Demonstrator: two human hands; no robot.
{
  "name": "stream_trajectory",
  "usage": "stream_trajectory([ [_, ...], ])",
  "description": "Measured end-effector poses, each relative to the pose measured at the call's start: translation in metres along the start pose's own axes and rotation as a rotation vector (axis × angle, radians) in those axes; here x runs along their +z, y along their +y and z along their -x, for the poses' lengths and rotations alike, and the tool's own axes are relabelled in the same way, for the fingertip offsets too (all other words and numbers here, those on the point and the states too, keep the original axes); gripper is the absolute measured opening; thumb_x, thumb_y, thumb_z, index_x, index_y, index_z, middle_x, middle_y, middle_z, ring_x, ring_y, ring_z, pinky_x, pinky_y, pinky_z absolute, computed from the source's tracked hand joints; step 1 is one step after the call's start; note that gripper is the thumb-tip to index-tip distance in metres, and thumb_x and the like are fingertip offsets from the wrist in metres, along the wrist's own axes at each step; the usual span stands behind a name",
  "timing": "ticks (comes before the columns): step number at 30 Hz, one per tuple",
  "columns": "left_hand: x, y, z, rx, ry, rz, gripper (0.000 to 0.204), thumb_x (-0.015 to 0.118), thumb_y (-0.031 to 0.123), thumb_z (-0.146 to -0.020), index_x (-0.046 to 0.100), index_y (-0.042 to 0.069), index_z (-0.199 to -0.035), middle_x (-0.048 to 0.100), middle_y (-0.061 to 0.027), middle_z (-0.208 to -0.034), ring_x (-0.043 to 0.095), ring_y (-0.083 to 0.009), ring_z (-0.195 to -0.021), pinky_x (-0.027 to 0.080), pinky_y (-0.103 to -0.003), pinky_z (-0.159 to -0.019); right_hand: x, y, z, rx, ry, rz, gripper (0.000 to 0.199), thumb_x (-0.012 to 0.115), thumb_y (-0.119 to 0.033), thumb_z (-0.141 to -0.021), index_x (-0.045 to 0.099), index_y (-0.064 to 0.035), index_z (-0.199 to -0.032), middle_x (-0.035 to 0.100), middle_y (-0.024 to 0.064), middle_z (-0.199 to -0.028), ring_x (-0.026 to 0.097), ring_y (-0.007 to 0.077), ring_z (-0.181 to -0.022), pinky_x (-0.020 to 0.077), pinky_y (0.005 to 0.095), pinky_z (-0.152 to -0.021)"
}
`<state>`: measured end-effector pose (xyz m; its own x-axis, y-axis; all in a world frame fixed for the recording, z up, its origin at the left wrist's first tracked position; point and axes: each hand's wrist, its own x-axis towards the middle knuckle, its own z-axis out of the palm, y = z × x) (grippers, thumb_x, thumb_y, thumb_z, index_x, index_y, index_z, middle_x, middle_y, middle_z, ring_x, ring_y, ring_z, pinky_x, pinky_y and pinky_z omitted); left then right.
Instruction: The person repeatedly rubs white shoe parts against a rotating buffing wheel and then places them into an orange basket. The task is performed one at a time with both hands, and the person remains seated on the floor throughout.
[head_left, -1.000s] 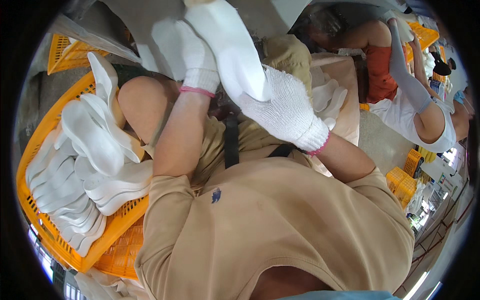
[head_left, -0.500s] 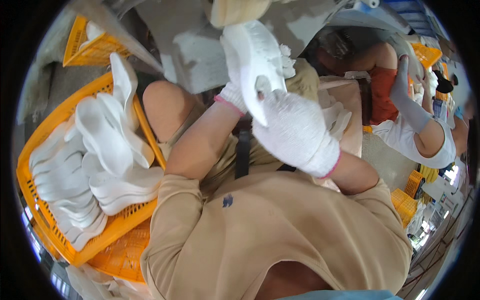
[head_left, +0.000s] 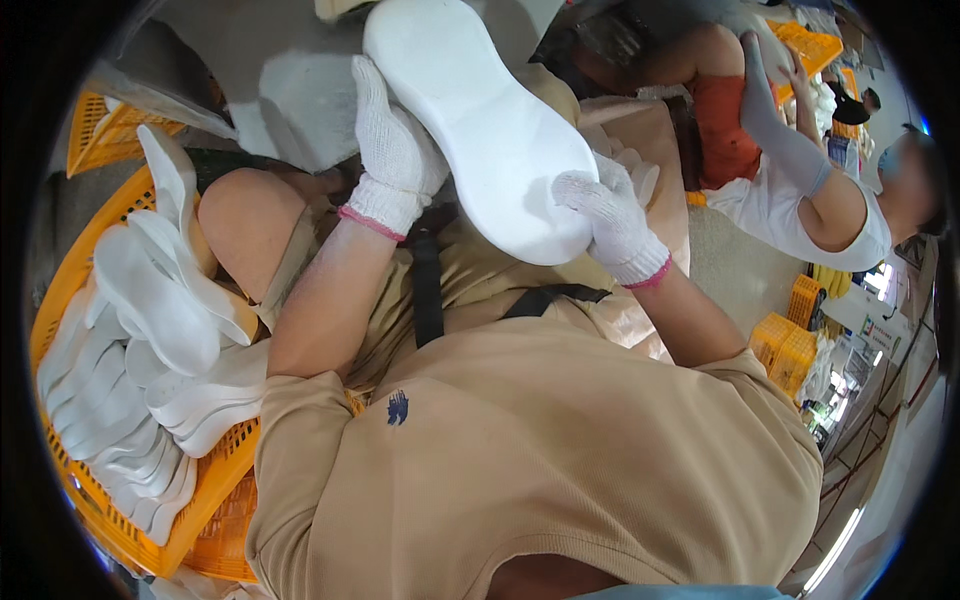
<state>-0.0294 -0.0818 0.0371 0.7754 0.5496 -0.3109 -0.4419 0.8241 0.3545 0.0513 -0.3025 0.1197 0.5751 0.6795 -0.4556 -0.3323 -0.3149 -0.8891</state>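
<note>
1. in the far middle, above the person's lap, a white shoe sole is held up slantwise, its broad face toward the viewer, one end far left and the other near right.
2. at the sole's near right end, the gloved right hand grips it: the thumb lies on the broad face, and the fingers partly pass out of sight at the edge.
3. along the sole's left edge, the gloved left hand stands with one digit pointing far; the other fingers are largely hidden, so i cannot tell how tightly they are closed.
4. on the left, an orange plastic crate bears many stacked white soles, some lying loosely on top; a smaller orange crate sits farther off.
5. beyond the left hand is a grey panel, smeared with white.
6. near, the person wears a tan shirt; black straps lie over the khaki trousers.
7. right of the right hand, a pale pinkish sheet is beside more white pieces.
8. far right, a co-worker sits in a white top and orange-red shorts.
</note>
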Motion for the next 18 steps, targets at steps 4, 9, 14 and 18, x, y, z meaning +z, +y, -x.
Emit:
stream_trajectory([
  [4,0.005,0.022,-0.025,-0.023,0.031,0.078,0.076,0.034,0.068,-0.107,0.048,0.008,-0.152,0.056,-0.0119,-0.150,0.053,-0.0304,-0.137,0.038,-0.045,-0.120,0.035,-0.017,-0.040,-0.004,0.028,-0.049,0.034,0.075,-0.013,-0.091,0.069,0.0047,-0.119,0.075,0.0096,-0.107,0.070,0.0156,-0.096,0.0574,0.0314,-0.085],
  [9,-0.009,0.069,-0.070,0.189,-0.044,-0.405,0.057,0.046,0.048,-0.110,0.053,0.004,-0.145,0.063,-0.0099,-0.139,0.063,-0.0262,-0.121,0.051,-0.036,-0.105,0.101,-0.063,-0.081,-0.247,-0.116,-0.161,0.025,0.070,-0.005,-0.094,0.070,0.0044,-0.117,0.076,0.0131,-0.110,0.073,0.0202,-0.097,0.0600,0.0347,-0.088],
  [14,-0.016,0.059,-0.067,0.049,-0.036,0.020,0.048,0.045,0.036,-0.113,0.052,-0.001,-0.143,0.064,-0.0143,-0.136,0.065,-0.0251,-0.117,0.054,-0.036,-0.102,0.100,-0.060,-0.056,0.136,0.046,-0.326,0.022,0.070,-0.003,-0.092,0.071,0.0047,-0.113,0.076,0.0158,-0.108,0.075,0.0235,-0.095,0.0618,0.0378,-0.090],
  [18,0.001,0.061,-0.069,0.126,-0.044,-0.293,0.053,0.042,0.042,-0.112,0.052,0.001,-0.143,0.063,-0.0160,-0.138,0.065,-0.0285,-0.119,0.052,-0.037,-0.107,0.102,-0.067,-0.070,-0.147,-0.035,-0.181,0.026,0.072,-0.008,-0.092,0.070,0.0054,-0.115,0.075,0.0113,-0.106,0.072,0.0186,-0.094,0.0590,0.0320,-0.082],
])
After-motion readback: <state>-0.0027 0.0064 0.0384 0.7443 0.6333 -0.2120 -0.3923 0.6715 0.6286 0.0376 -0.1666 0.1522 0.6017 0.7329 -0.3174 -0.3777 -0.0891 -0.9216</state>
